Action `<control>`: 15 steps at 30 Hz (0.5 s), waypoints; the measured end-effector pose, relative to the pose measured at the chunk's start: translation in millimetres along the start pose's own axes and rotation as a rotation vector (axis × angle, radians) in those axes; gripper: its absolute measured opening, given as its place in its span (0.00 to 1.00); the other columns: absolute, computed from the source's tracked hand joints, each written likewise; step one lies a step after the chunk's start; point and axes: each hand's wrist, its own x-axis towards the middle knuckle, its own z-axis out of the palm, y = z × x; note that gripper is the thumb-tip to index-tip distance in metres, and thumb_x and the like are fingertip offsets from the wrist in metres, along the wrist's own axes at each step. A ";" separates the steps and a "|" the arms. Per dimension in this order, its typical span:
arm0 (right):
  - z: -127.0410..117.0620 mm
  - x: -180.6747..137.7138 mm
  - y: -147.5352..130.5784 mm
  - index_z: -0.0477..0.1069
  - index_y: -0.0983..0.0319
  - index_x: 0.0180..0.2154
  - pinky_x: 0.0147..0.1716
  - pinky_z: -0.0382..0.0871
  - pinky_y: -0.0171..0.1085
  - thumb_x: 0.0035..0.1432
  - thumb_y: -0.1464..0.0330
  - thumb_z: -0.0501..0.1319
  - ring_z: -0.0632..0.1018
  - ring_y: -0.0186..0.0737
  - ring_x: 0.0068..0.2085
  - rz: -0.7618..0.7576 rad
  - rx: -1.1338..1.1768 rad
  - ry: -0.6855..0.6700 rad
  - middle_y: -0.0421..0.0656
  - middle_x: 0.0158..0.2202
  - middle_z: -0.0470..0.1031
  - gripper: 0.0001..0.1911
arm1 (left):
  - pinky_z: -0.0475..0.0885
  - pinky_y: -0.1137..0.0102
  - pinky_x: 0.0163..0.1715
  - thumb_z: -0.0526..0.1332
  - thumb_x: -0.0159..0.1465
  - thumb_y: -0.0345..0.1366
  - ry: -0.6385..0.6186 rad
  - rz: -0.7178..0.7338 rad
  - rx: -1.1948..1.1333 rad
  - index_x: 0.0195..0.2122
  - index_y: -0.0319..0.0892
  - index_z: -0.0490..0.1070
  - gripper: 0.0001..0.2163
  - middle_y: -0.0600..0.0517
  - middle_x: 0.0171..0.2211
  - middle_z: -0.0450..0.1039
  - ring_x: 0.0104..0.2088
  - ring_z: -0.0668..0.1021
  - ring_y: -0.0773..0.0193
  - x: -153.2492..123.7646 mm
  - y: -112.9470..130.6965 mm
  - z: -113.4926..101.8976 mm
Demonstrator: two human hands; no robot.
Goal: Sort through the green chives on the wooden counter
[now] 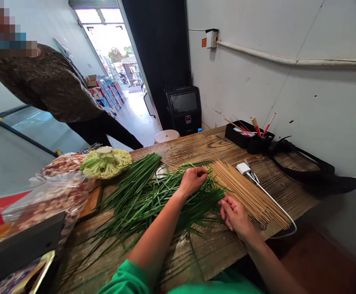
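Left hand [193, 179] over long green leafy stalks [159, 200], right hand [234, 214] beside thin tan wooden sticks [248, 196]; fingers [202, 171] pressed together, any pinch unclear.

Green leaves [147, 204], tan sticks [245, 194]

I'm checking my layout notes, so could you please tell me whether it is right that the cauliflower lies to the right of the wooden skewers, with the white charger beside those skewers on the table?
Not quite: the head view shows the cauliflower to the left of the wooden skewers. The white charger does lie beside them on the table.
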 end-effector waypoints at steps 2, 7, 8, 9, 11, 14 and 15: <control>-0.2 0.0 0.5 0.61 0.61 0.31 0.05 0.45 0.24 0.53 0.51 0.55 0.56 0.22 0.07 -0.001 -0.004 -0.002 0.28 0.13 0.62 0.18 | 0.62 0.77 0.25 0.57 0.54 0.31 0.022 -0.005 -0.010 0.31 0.36 0.77 0.10 0.54 0.22 0.73 0.23 0.69 0.72 0.3 0.1 0.5; -0.7 0.9 3.0 0.61 0.60 0.31 0.05 0.45 0.24 0.54 0.52 0.54 0.56 0.22 0.07 -0.012 -0.009 -0.001 0.28 0.13 0.62 0.18 | 0.61 0.78 0.24 0.57 0.53 0.31 0.033 -0.023 -0.041 0.29 0.36 0.77 0.09 0.54 0.22 0.74 0.22 0.69 0.72 2.5 -4.5 3.4; -0.8 0.9 3.2 0.61 0.60 0.31 0.05 0.45 0.24 0.54 0.52 0.54 0.56 0.22 0.07 -0.014 -0.009 -0.003 0.28 0.13 0.62 0.17 | 0.61 0.78 0.24 0.57 0.53 0.31 0.035 -0.031 -0.051 0.29 0.36 0.77 0.09 0.54 0.22 0.74 0.22 0.69 0.72 2.8 -5.4 4.1; -0.8 0.8 3.1 0.61 0.60 0.31 0.06 0.45 0.24 0.55 0.52 0.54 0.56 0.22 0.07 -0.016 -0.010 -0.005 0.28 0.13 0.62 0.17 | 0.61 0.78 0.24 0.57 0.53 0.30 0.038 -0.041 -0.063 0.29 0.36 0.76 0.09 0.54 0.22 0.74 0.22 0.69 0.72 3.0 -6.2 4.7; -0.6 0.3 2.0 0.61 0.60 0.30 0.06 0.45 0.24 0.55 0.52 0.54 0.56 0.22 0.07 -0.018 -0.014 -0.003 0.29 0.14 0.62 0.17 | 0.62 0.78 0.24 0.56 0.53 0.30 0.035 -0.056 -0.090 0.29 0.36 0.76 0.09 0.54 0.22 0.74 0.22 0.70 0.72 3.1 -6.9 5.2; 0.0 -0.9 -1.0 0.61 0.60 0.30 0.06 0.45 0.24 0.54 0.53 0.54 0.56 0.22 0.07 -0.011 -0.019 0.008 0.29 0.14 0.62 0.17 | 0.63 0.78 0.25 0.57 0.53 0.30 0.022 -0.046 -0.095 0.29 0.36 0.76 0.08 0.54 0.23 0.74 0.23 0.71 0.72 2.6 -5.7 3.6; 0.3 -1.2 -1.9 0.61 0.60 0.30 0.06 0.45 0.24 0.54 0.53 0.54 0.56 0.22 0.07 -0.006 -0.020 0.011 0.29 0.14 0.62 0.17 | 0.63 0.78 0.25 0.57 0.53 0.30 0.020 -0.037 -0.087 0.28 0.36 0.76 0.08 0.54 0.23 0.74 0.23 0.71 0.72 2.3 -4.9 2.7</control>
